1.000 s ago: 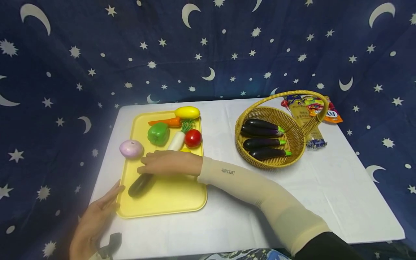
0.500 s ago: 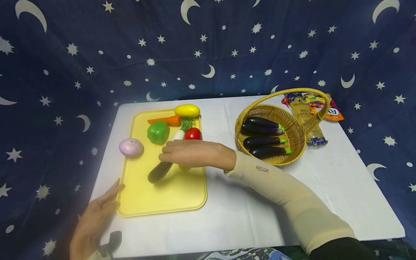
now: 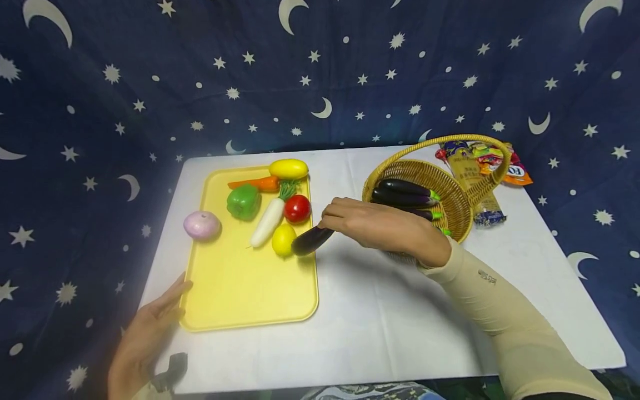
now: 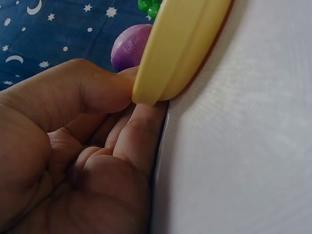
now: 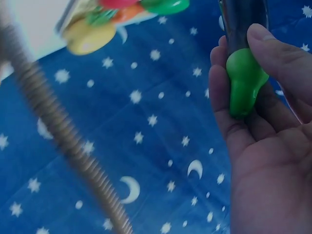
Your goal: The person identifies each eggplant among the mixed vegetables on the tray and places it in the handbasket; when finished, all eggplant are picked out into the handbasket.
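An eggplant [image 3: 312,240] hangs from my right hand [image 3: 382,225], between the yellow tray and the wicker basket [image 3: 452,208]. Its green stem end [image 5: 246,73] is pinched between thumb and fingers in the right wrist view. Several other eggplants [image 3: 405,188] lie in the basket, partly hidden behind that hand. At the tray's lower left, my left hand [image 3: 150,328] grips the rim of the yellow tray [image 4: 168,53], thumb on one side and fingers on the other. The tray carries a green pepper [image 3: 243,202], white radish [image 3: 267,223], tomato [image 3: 297,209], lemon [image 3: 283,240] and carrot [image 3: 260,184].
A purple onion [image 3: 202,225] sits at the tray's left rim. At its back right corner is a yellow oval fruit [image 3: 288,169]. The basket's tall handle [image 3: 440,141] arches over its bowl. Behind it lie a gold packet [image 3: 465,169] and a red-orange bag [image 3: 515,166].
My right hand has carried the eggplant from the lower left of the tray to the right, past the tray's right rim toward the basket. The left hand stays at the tray's rim.
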`<state>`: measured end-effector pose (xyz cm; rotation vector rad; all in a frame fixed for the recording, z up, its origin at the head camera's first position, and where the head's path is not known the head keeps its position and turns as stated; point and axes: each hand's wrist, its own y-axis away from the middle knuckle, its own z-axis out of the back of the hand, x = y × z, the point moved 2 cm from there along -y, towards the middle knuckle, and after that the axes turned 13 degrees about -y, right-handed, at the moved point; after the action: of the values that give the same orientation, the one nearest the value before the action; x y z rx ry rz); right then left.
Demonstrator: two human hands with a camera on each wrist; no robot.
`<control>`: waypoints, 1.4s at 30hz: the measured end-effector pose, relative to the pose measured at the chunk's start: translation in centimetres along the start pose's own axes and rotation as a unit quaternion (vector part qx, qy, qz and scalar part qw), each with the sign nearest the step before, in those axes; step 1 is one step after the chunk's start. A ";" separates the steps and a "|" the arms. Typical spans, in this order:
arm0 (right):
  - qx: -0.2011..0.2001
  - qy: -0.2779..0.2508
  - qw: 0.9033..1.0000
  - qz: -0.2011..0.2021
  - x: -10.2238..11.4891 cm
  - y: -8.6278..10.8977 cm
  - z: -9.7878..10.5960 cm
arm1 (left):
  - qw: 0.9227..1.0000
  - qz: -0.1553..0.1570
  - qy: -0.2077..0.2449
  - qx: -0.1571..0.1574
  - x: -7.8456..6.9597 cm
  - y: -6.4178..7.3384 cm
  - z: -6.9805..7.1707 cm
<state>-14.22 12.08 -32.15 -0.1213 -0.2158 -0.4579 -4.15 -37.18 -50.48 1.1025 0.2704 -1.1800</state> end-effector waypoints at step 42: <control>-0.062 -0.082 0.961 -0.257 -12.2 13.0 4.8 | 0.999 -0.024 0.022 -0.004 -0.4 0.2 0.0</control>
<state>-19.92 29.62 -31.19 -0.2283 -0.3851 -0.9829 -4.11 -36.96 -50.13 1.1213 0.3360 -1.1977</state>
